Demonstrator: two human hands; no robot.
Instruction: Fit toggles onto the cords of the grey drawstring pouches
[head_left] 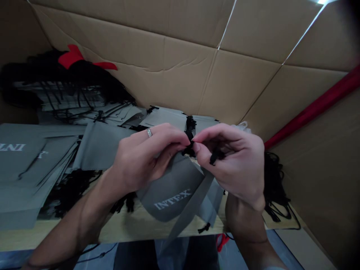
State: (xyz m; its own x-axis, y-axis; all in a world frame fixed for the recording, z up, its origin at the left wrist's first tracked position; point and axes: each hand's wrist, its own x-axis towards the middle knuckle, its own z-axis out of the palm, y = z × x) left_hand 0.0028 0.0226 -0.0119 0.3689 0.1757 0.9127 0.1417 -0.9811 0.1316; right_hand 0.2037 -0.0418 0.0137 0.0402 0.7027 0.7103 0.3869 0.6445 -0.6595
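Both my hands meet over the front of the table, pinching a black drawstring cord (190, 144) at the top of a grey drawstring bag (171, 191) printed INTEX. My left hand (149, 157), with a ring on one finger, grips the cord between thumb and forefinger. Fingertip to fingertip with it, my right hand (233, 161) pinches the same cord, and a black cord end shows by its palm. Below the hands the bag hangs loosely over the table edge. My fingers hide part of the cord.
Stacked grey bags (22, 172) cover the left side. Behind them lies a heap of black-corded bags (75, 93) with a red strip (71, 56). Black cords (277, 187) lie at the right. Cardboard walls (168, 52) enclose the wooden table (135, 230); a red pole (312, 107) slants at right.
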